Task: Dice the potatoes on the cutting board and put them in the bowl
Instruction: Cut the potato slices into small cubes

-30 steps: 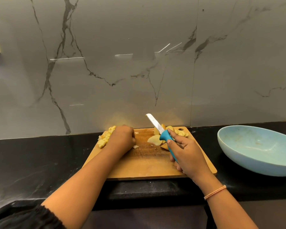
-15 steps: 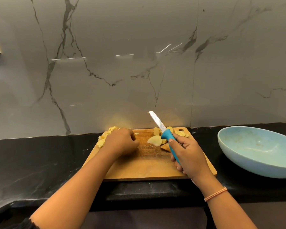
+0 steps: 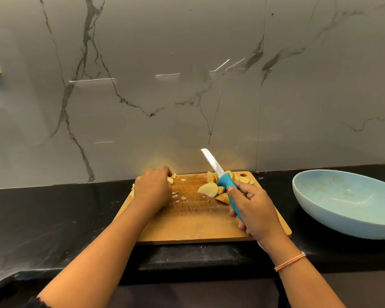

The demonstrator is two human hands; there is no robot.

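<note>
A wooden cutting board [image 3: 198, 223] lies on the black counter. My left hand [image 3: 152, 190] sits knuckles up at the board's rear left, fingers curled down over a pile of diced potato [image 3: 171, 180], most of which it hides. My right hand [image 3: 258, 210] grips the blue handle of a knife [image 3: 211, 162], whose blade points up and away above the board. Uncut potato slices [image 3: 208, 188] lie just left of the handle, with more slices [image 3: 243, 180] at the rear right corner. A pale blue bowl [image 3: 320, 203] with no potato in it stands to the right of the board.
A grey marble wall [image 3: 187, 96] rises directly behind the board. Small potato scraps [image 3: 176, 197] are scattered on the board beside my left hand. The black counter [image 3: 53, 214] extends to the left, and its front edge runs just below the board.
My left hand slid left and back over the diced pile, which now shows less. The knife blade lifted slightly higher; my right hand stayed in about the same place.
</note>
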